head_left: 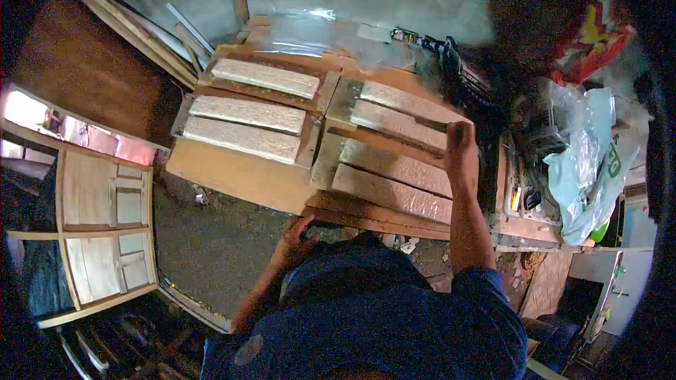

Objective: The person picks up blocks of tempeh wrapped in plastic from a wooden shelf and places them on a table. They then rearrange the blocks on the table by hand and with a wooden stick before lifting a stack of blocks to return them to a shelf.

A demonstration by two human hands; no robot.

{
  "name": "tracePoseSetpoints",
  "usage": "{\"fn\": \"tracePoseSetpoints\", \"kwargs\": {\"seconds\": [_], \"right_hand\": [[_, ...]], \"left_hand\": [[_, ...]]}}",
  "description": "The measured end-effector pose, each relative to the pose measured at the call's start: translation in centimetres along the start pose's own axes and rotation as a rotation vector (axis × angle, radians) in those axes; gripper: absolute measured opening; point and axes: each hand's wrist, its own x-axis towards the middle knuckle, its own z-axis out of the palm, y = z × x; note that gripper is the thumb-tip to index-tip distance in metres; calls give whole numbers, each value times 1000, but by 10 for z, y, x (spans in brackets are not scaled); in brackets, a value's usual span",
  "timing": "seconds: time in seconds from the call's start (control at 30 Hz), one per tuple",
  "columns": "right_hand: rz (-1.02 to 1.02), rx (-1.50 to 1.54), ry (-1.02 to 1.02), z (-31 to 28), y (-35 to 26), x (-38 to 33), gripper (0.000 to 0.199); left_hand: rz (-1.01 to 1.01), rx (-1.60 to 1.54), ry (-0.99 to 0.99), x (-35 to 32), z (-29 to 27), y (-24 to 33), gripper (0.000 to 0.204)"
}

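My right hand closes its grip on the dark strip lying across the pale slats on the worktop, my left hand, grip unclear, rests at the near edge; a careless pull could shift the slats.

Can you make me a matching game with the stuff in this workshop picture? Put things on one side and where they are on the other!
Things:
1. right hand
2. left hand
3. plastic bag
4. wooden frame

Places:
A. far left, standing on the floor
B. at the bench's near edge
C. far right, beside the bench
D. up on the pale boards

Pairs: 1-D, 2-B, 3-C, 4-A
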Motion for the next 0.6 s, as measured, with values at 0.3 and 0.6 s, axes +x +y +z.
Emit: {"fn": "tracePoseSetpoints", "kwargs": {"seconds": [0.3, 0.6], "right_hand": [[127, 21, -8, -42, 15, -12, 24], [136, -39, 135, -67, 56, -20, 20]], "left_hand": [[42, -64, -42, 12, 21, -21, 64], [54, -79, -57, 18, 27, -2, 63]]}}
